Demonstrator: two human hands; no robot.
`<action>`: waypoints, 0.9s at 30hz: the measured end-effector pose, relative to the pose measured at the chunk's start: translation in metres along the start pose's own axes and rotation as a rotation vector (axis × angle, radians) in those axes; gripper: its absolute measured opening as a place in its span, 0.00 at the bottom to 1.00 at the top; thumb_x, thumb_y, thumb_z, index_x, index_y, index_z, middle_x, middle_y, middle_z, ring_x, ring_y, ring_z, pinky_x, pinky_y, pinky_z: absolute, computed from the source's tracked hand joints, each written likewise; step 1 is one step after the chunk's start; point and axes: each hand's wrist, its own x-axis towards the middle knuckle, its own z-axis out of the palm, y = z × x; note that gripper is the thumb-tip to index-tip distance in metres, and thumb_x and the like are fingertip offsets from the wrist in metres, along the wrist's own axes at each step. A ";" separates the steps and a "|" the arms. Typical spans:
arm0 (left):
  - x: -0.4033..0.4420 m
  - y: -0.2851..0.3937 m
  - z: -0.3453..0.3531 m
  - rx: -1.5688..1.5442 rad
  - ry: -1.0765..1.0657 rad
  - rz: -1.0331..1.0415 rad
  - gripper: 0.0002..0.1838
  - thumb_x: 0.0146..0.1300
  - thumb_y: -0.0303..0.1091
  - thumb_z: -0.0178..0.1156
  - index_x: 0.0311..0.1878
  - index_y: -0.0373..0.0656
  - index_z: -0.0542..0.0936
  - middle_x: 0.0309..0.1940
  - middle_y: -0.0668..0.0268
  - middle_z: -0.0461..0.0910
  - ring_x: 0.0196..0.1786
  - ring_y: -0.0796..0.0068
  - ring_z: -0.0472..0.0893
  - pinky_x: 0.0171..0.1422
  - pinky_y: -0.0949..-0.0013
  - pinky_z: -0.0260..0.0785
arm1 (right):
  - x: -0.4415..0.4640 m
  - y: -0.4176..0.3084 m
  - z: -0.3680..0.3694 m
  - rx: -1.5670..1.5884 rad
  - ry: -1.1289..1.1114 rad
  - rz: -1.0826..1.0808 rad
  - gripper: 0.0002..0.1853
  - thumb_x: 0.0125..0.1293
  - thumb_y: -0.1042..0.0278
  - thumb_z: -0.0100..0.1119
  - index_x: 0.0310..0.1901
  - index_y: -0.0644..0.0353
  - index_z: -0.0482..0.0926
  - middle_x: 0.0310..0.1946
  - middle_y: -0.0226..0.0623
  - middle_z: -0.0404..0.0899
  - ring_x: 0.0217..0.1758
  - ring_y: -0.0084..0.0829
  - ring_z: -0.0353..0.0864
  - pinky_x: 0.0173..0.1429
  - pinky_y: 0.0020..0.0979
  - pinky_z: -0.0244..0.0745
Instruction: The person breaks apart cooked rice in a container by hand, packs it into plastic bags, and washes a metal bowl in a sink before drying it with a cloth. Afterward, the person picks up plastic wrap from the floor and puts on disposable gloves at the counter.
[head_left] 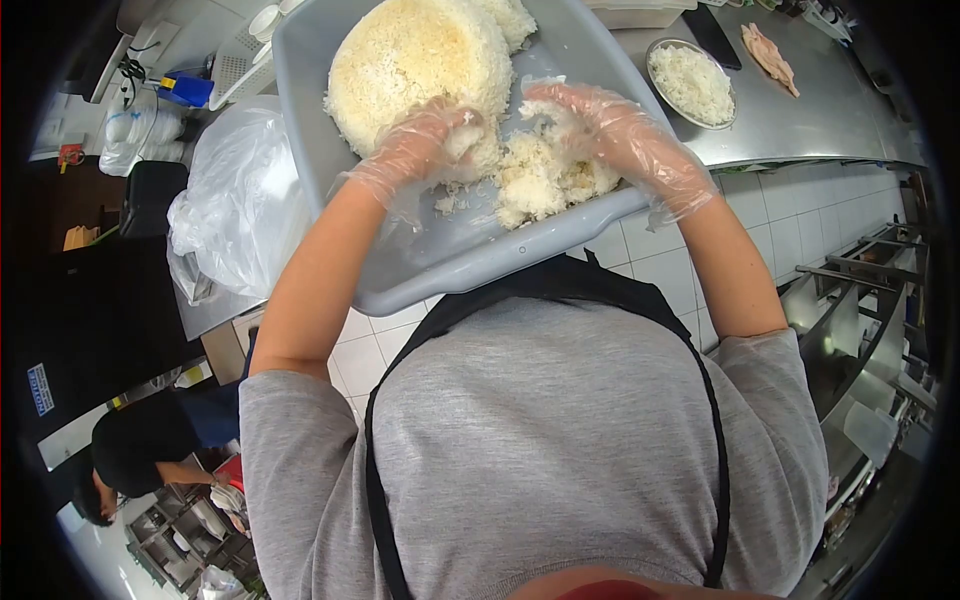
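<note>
- from my distant seat, i see the grey plastic tub (450, 272), smooth and slightly shiny, with rounded corners; i take it as landmark.
- in the upper part of the tub sits the big rice block (420, 60), round like a thick cake, grainy at the side, with a flatter and yellowish top.
- nearer to the front rim of the tub lies the loose rice (535, 190), white, in rough and sticky lumps.
- my left hand (425, 140) is inside the tub, with bent fingers at the broken lower edge of the rice block; i cannot tell if they are closed on some grains.
- my right hand (620, 130) is at the right side of the tub, over the loose rice, with its fingers stretched out and not closed.
- the two hands are apart from each other; both wear thin gloves (688, 188), transparent and wrinkled.
- to the right of the tub, on the brushed steel counter (810, 130), stands a round bowl (706, 124) filled with fluffy white rice; farther from the tub lies a pale pink, limp piece of meat (768, 60).
- to the left of the tub is a crumpled, cloudy plastic bag (240, 190).
</note>
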 end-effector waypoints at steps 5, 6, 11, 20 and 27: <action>0.001 0.006 -0.010 -0.917 0.210 -0.295 0.29 0.50 0.51 0.66 0.55 0.51 0.72 0.33 0.63 0.80 0.39 0.69 0.79 0.47 0.69 0.70 | 0.002 -0.016 -0.011 0.476 -0.113 0.413 0.19 0.61 0.59 0.55 0.54 0.51 0.73 0.54 0.42 0.72 0.56 0.41 0.72 0.60 0.36 0.68; 0.001 0.010 -0.014 -0.916 0.210 -0.294 0.29 0.50 0.51 0.66 0.55 0.51 0.72 0.33 0.63 0.80 0.39 0.69 0.79 0.47 0.69 0.70 | 0.002 -0.017 -0.011 0.586 -0.132 0.522 0.19 0.62 0.59 0.54 0.54 0.51 0.73 0.54 0.43 0.72 0.55 0.41 0.73 0.60 0.36 0.68; -0.007 0.039 -0.028 -0.896 0.353 -0.427 0.40 0.56 0.68 0.51 0.59 0.41 0.68 0.41 0.57 0.78 0.46 0.69 0.77 0.51 0.67 0.69 | -0.005 -0.011 0.004 -0.274 -0.142 0.057 0.33 0.52 0.40 0.60 0.56 0.51 0.72 0.57 0.45 0.68 0.62 0.42 0.67 0.64 0.41 0.64; -0.005 0.083 -0.022 -1.922 0.257 -0.332 0.43 0.61 0.70 0.33 0.66 0.40 0.55 0.58 0.51 0.65 0.62 0.58 0.66 0.60 0.56 0.67 | 0.009 -0.050 0.025 0.016 0.015 -0.006 0.45 0.42 0.39 0.67 0.64 0.41 0.61 0.65 0.49 0.53 0.69 0.47 0.55 0.69 0.41 0.58; -0.001 0.078 0.001 -1.773 0.265 -0.306 0.34 0.66 0.64 0.32 0.63 0.46 0.60 0.53 0.57 0.68 0.52 0.65 0.74 0.47 0.65 0.76 | 0.011 -0.040 0.026 -0.001 -0.054 -0.046 0.31 0.55 0.59 0.61 0.62 0.38 0.63 0.61 0.42 0.61 0.67 0.43 0.59 0.70 0.43 0.57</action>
